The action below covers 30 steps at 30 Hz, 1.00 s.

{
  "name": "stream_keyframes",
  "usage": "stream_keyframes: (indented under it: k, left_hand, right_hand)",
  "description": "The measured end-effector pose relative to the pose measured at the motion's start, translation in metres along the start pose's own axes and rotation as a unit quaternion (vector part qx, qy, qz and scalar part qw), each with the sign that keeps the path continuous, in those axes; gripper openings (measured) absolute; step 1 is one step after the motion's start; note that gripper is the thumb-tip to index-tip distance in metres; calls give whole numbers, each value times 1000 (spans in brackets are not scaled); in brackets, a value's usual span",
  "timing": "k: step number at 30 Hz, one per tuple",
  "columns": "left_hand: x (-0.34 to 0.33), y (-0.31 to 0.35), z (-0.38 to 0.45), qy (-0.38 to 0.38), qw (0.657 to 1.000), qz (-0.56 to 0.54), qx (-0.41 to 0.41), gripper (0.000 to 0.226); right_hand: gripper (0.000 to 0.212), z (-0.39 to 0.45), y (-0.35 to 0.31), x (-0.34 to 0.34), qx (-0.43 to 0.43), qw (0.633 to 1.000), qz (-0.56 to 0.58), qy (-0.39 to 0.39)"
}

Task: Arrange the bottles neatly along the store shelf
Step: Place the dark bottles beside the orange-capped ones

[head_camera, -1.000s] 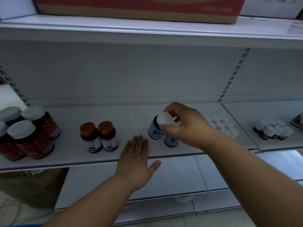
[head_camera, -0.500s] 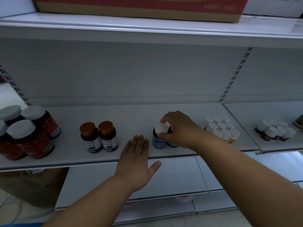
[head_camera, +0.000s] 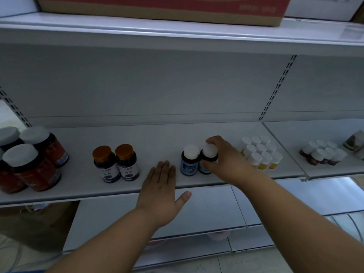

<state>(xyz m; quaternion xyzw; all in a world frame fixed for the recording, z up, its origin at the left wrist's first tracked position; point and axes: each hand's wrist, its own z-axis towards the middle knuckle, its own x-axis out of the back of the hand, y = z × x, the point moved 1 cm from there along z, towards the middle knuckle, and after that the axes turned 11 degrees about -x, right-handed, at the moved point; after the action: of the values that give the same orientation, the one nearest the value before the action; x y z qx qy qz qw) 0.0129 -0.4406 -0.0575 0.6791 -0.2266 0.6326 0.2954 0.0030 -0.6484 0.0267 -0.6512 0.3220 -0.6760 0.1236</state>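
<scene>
Our right hand (head_camera: 224, 160) grips the right blue-label bottle (head_camera: 208, 158) w/ fingers curled round its white cap, bottle standing touching its twin (head_camera: 189, 160) nr the shelf (head_camera: 82, 186) front edge; left hand (head_camera: 160, 191) lies flat, fingers straight, on the edge. We judge these bottles light, rigid, smooth-sided, so cap/shoulder grip suits. Orange-cap pair (head_camera: 116, 163) to the left, yellow bottles (head_camera: 262, 154) just right.

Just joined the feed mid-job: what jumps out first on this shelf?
The right hand grips one white-capped blue-label bottle beside its twin at mid-shelf. The left hand lies flat on the shelf's front edge. Two orange-capped bottles stand to the left, with big red jars at far left.
</scene>
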Motion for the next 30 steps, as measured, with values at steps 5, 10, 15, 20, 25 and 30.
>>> stream_keyframes:
  k: [5,10,15,20,25,30]
  left_hand:
    - [1,0,1,2,1000,0,-2,116]
    - [-1,0,1,6,1000,1,5,114]
    - [-2,1,2,9,1000,6,11,120]
    - [-1,2,2,11,1000,10,16,119]
    - [0,4,1,17,1000,5,23,121]
    - [2,8,2,-3,999,21,33,124]
  right_hand:
    - [58,-5,11,-7,-28,994,102,25]
    - [27,-20,16,18,-80,940,332,9]
    - [35,-40,4,30,-81,807,561,-162]
    - [73,-46,-6,27,-87,710,641,-279]
    - [57,-46,-10,27,-90,661,657,-350]
    - [43,-56,-6,32,-106,665,656,-341]
